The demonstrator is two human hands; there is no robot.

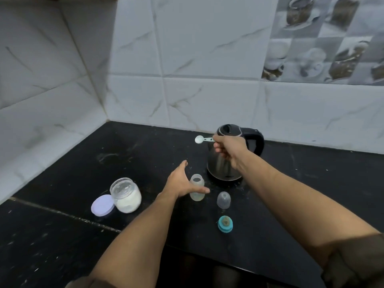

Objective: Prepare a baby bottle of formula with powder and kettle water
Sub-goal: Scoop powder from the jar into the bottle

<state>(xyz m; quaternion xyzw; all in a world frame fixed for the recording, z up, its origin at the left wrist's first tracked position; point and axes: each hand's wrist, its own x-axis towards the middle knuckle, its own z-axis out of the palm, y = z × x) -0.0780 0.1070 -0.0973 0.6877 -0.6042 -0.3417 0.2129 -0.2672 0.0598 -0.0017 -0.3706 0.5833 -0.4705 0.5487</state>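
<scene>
An open baby bottle (197, 187) stands upright on the black counter (62, 235). My left hand (182, 180) is spread beside it, thumb across the bottle's front, fingers straight. My right hand (228, 151) pinches the handle of a small white scoop (202, 139) above the counter, in front of the steel kettle (226, 154). An open jar of white powder (125, 194) stands to the left, its lilac lid (102, 205) leaning against it. The clear bottle cap (223, 199) and teal nipple ring (225, 224) sit to the right of the bottle.
White marble-look tiled walls meet in a corner behind the counter at the left. A seam crosses the counter at the lower left. The counter's front edge runs below my forearms.
</scene>
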